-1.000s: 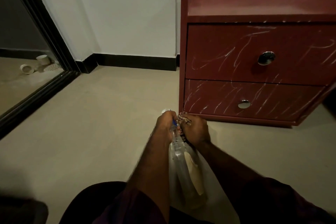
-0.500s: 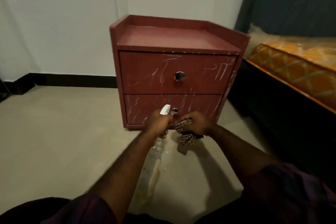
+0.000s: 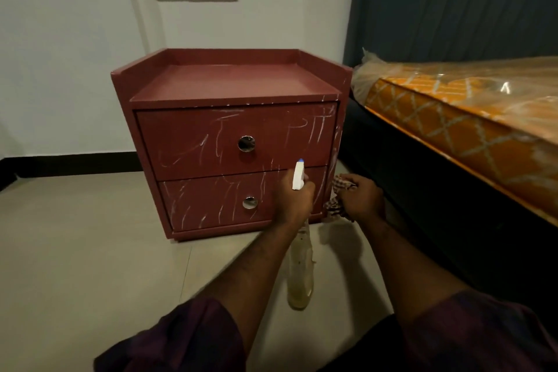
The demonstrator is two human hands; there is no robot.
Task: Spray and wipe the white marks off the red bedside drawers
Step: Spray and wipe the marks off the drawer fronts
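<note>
On my feed the drawers (image 3: 229,142) stand on the floor against the wall, with a mattress (image 3: 453,124) near their right side. White marks (image 3: 320,127) cross both drawer fronts. The left hand (image 3: 294,199) is wrapped round the neck of the bottle (image 3: 300,275), whose body hangs below the wrist over the floor. Its nozzle (image 3: 298,174) sticks up above the knuckles in front of the seam between the two drawers, right of the lower knob (image 3: 250,203) and close to the front; I cannot tell if it touches. The right hand (image 3: 362,198) clutches the cloth (image 3: 338,187), bunched just beside the drawers' lower right corner. Against half a second ago, both hands sit further right: then the nozzle was in front of the lower knob, and the cloth hung before the lower drawer.
</note>
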